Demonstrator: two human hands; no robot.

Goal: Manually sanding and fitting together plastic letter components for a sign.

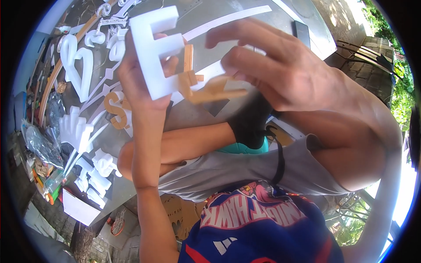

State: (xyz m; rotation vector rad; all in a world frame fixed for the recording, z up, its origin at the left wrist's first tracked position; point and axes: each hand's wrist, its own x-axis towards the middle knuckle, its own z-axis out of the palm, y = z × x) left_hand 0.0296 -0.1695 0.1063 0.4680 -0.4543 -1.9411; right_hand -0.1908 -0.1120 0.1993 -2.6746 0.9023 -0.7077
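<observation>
A thick white block letter (151,52), shaped like an E and foam-like, is in my left hand (131,79). My fingers wrap round it from behind and show between its arms. By its lower right edge is a bent tan piece (186,87), with a blurred strip reaching toward my right hand (267,65). The fingers of that hand are bent and smeared by motion, the index finger raised apart from the others. Whether they touch the tan strip I cannot tell. Another narrow tan strip (188,57) shows just right of the letter.
The grey table (188,116) carries a white heart-like outline (76,65), a tan-faced S-shaped letter (116,109), a white hand-shaped cutout (75,129) and several small white pieces (94,175). A long white strip (228,19) lies at the far side. My bent legs (193,140) are close below my hands.
</observation>
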